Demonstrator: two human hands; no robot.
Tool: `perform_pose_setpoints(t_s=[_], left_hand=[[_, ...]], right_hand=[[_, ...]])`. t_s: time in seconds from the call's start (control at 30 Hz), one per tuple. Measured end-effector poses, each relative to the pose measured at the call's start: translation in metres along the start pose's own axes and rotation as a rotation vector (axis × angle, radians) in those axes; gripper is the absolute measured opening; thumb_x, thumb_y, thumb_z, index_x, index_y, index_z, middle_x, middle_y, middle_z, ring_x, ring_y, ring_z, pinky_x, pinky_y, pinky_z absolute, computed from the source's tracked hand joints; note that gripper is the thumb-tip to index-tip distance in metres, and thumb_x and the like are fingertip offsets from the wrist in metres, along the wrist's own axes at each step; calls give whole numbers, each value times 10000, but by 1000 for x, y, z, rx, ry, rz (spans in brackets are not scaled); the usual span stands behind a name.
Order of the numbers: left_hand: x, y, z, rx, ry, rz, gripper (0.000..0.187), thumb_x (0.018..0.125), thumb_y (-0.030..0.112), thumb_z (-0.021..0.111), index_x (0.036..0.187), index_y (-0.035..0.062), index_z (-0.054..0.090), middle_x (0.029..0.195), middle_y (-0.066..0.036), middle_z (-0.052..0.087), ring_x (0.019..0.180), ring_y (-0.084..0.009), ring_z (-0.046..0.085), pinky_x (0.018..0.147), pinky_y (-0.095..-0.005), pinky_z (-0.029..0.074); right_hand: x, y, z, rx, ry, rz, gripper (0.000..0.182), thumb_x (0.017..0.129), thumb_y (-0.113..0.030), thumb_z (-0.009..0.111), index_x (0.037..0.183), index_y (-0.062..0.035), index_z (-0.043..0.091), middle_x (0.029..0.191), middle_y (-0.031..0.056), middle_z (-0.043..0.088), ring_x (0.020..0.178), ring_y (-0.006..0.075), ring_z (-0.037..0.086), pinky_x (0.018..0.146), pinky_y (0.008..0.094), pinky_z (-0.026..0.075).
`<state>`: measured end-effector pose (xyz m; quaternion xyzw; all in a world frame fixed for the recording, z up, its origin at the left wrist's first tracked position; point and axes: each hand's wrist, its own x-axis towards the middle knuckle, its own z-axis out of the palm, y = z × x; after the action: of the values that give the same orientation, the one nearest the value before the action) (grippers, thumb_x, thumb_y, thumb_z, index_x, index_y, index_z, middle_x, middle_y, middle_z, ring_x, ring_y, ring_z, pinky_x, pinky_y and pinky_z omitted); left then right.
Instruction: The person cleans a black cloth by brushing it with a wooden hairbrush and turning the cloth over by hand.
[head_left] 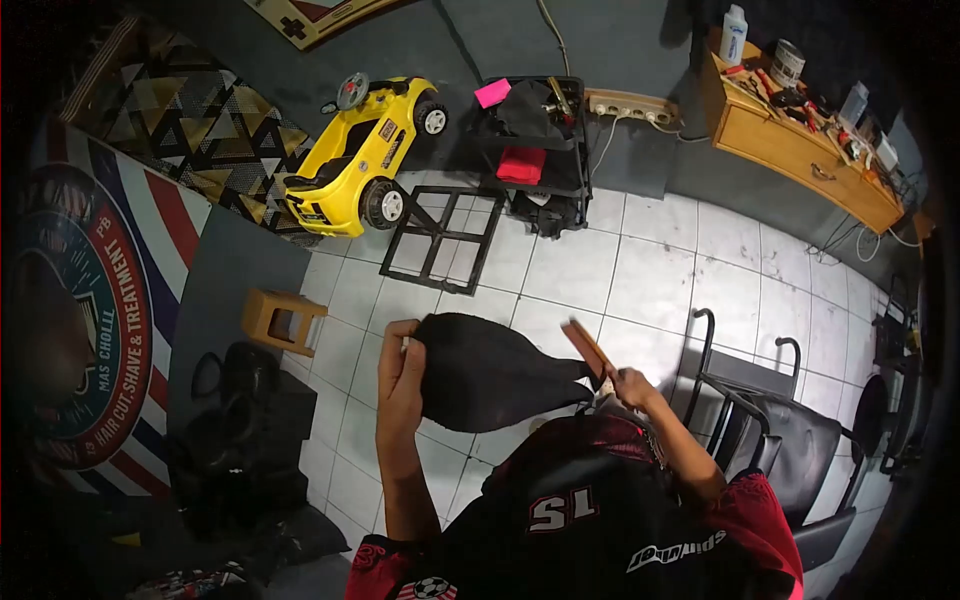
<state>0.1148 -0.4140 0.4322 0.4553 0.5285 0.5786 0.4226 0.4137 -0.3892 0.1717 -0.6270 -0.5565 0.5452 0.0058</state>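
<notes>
My left hand (402,375) grips the rounded left end of a black, soft-looking piece (485,375), thumb lying over its near face and fingers partly hidden behind the edge. The piece tapers to the right into a narrow, split end in front of my body. My right hand (630,388) is closed round the lower end of a flat, orange-brown brush (588,347), which slants up and left. The brush is close to the narrow end of the black piece.
A black metal frame (432,279) lies on the tiled floor, near a yellow toy car (375,150) and a black rack (545,130). An orange-brown stool (283,318) stands left. Right are a black chair (800,440) and a wooden drawer unit (780,140) holding bottles and tools.
</notes>
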Motion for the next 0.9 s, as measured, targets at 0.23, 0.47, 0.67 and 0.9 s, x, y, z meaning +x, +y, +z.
perform_pose_setpoints(t_s=[0.23,0.47,0.67,0.9], left_hand=[[9,1,22,330,-247,-20,194,966,198,466,1053,26,482,721,61,388,661,-26,309,585,-171,262],[15,31,42,345,-116,198,165,970,143,428,1060,7,459,854,-12,494,739,-60,431,714,-181,378],[4,53,26,55,291,273,306,981,249,401,1164,5,432,957,-78,564,812,-124,565,746,-235,471],[-5,27,38,474,380,106,322,987,290,402,1208,56,385,973,-51,468,902,-94,417,832,-261,367]], right_hand=[[-88,-142,-35,814,-109,-657,365,989,-394,322,836,-86,443,634,-23,411,496,48,334,440,192,278],[-8,-89,28,-196,-226,-777,446,974,-409,320,989,-41,571,828,174,628,810,348,608,718,433,473],[73,70,43,-531,-173,-173,478,944,-470,342,1056,-112,637,954,189,648,950,305,624,790,435,495],[47,27,16,48,92,-130,642,920,-544,370,814,41,612,712,184,621,664,247,607,631,367,465]])
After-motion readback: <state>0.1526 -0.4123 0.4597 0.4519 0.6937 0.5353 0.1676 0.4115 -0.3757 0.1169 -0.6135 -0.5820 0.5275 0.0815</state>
